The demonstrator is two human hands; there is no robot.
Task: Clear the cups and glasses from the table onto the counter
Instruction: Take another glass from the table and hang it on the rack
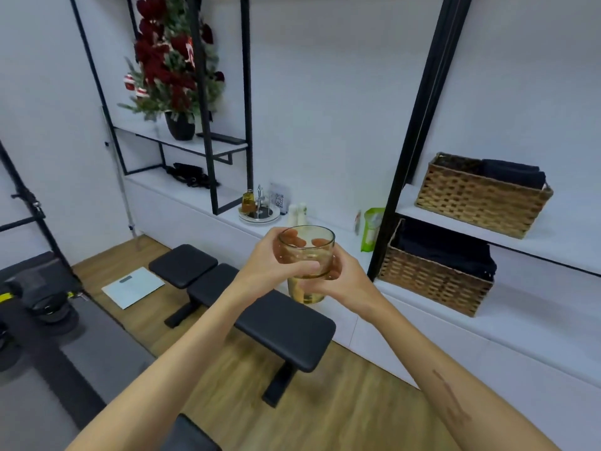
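Running along the wall, the white bench (325,232) waits for the glasses; it already carries a tray (259,217) with a small amber jar, likely why the person heads that way. Nearer, a black padded seat (260,307) stands on the wood floor between them and it. Both hands grasp glasses, stacked one above the other to all appearance: the left hand (265,258) curls round the upper glass (307,252), the right hand (338,281) grips the lower glass (305,292). They hang in mid-air, short of the bench, probably doubled up to save a trip.
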